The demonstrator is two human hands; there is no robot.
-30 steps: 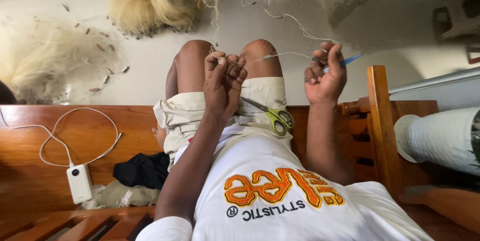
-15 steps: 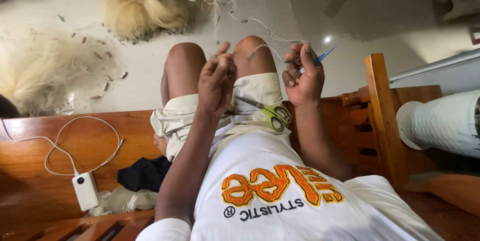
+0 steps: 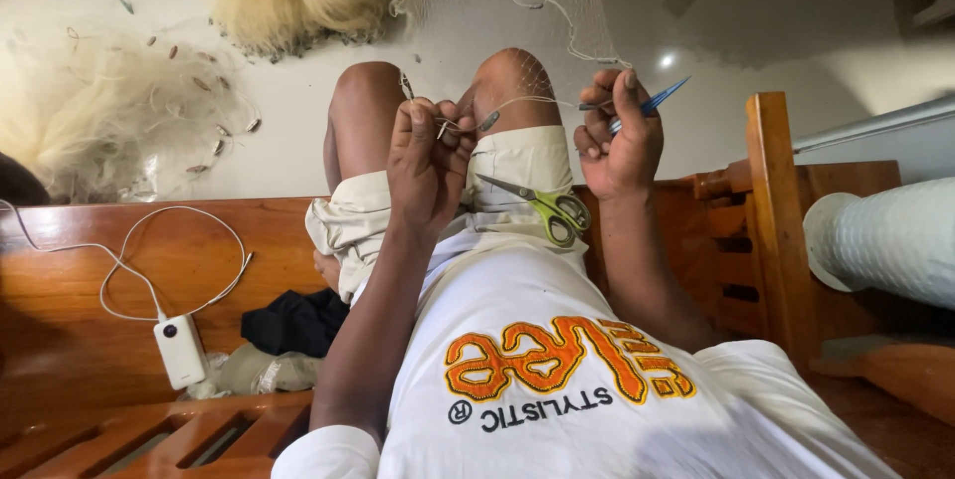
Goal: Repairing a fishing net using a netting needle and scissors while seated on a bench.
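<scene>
We see left hand [image 3: 426, 163] fingers pinching net cord [image 3: 517, 101] | right hand [image 3: 619, 136] fingers gripping blue netting needle [image 3: 652, 101] | scissors [image 3: 542, 205] on lap

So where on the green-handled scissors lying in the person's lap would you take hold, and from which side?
Take the scissors by the green loop handles, coming in from the person's right. The loops lie on the shorts just below the right hand, open and uncovered, while the closed blades point toward the left hand. Gripping the handles probably keeps fingers off the tips.
</scene>
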